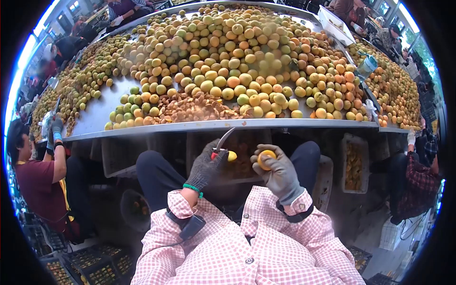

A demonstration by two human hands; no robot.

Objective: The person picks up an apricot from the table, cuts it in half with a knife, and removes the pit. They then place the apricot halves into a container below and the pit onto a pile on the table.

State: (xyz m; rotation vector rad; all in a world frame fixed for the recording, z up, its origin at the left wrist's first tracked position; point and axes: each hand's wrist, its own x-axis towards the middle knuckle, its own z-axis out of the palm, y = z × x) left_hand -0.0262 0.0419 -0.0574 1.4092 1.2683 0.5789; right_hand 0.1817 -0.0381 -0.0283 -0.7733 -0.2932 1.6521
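Observation:
My left hand [205, 166], in a dark grey knit glove, is closed around a knife with a red handle and a curved blade [225, 138] pointing up. A small yellow piece [232, 156], perhaps cut fruit, shows at its fingertips. In a grey glove, my right hand [280, 175] grips an orange-yellow apricot [267, 160] between thumb and fingers. Both hands are over my lap, just below the metal table's front edge [228, 125]. Beyond that edge lies a heap of brown pits [194, 107], with a large pile of apricots [223, 57] behind and around it.
Under the table stand pale crates [355, 164], one with yellow fruit pieces. A person in a maroon shirt [40, 192] sits at left, another in a plaid shirt [414, 175] at right. A white bin [334, 26] rests on the far side; black crates [97, 266] stand lower left.

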